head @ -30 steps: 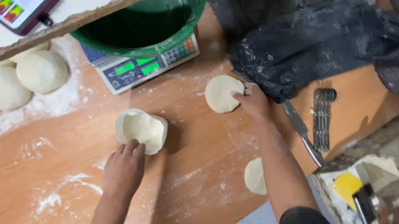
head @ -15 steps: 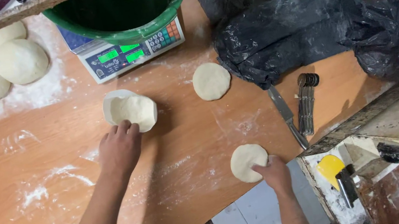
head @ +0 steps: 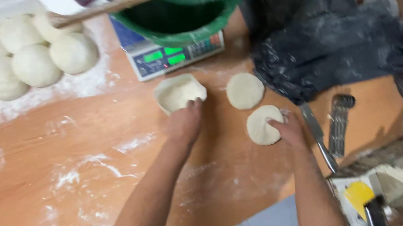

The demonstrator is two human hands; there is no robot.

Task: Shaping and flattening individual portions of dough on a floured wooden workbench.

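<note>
A crumpled black plastic bag [head: 343, 45] and steel knife [head: 318, 137] are lying just right. A flat pale dough disc [head: 263, 125] is being pressed by the right hand [head: 286, 129], fingers spread; a floured dough cup [head: 179, 92] is being touched by the left hand [head: 184, 124].

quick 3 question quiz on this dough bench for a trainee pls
1. True or false: the right hand touches a flat round dough disc.
2. What is the left hand touching? A) the white flour-filled bowl B) the metal knife C) the green plastic basin
3. How many flat dough discs lie right of that bowl?

Key: 1 true; 2 A; 3 two, the second lying nearer the digital scale.
</note>
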